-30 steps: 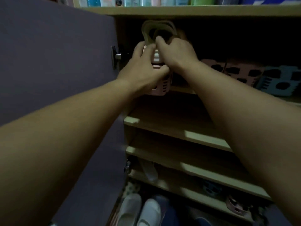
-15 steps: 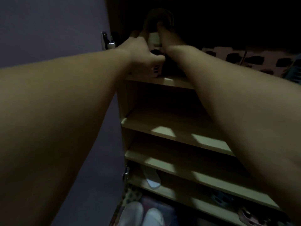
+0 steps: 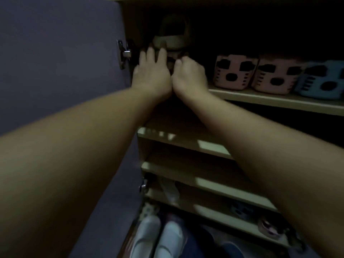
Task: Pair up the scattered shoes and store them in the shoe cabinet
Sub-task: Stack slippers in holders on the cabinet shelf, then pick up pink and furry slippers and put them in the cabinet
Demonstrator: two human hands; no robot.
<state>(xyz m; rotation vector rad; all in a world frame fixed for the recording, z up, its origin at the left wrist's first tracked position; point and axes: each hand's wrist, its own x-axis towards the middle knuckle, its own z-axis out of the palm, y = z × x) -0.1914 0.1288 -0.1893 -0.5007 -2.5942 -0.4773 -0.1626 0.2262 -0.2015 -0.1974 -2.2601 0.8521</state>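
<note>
Dim shoe cabinet, door swung left. Beige shoes now sit deep at the top shelf's left end, beside pink holders. Left hand has flattened, fingers straight against them; a second ago it was wrapped around a pink holder. Right hand is curled, grip unclear. Pair looks stowed; pull back next.

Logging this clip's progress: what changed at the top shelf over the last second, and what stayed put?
The left hand opened, its fingers now straight against the beige sandals. The right hand slid down off them and curled beside them. The sandals look deeper in. The pink holders and open door stayed.
</note>
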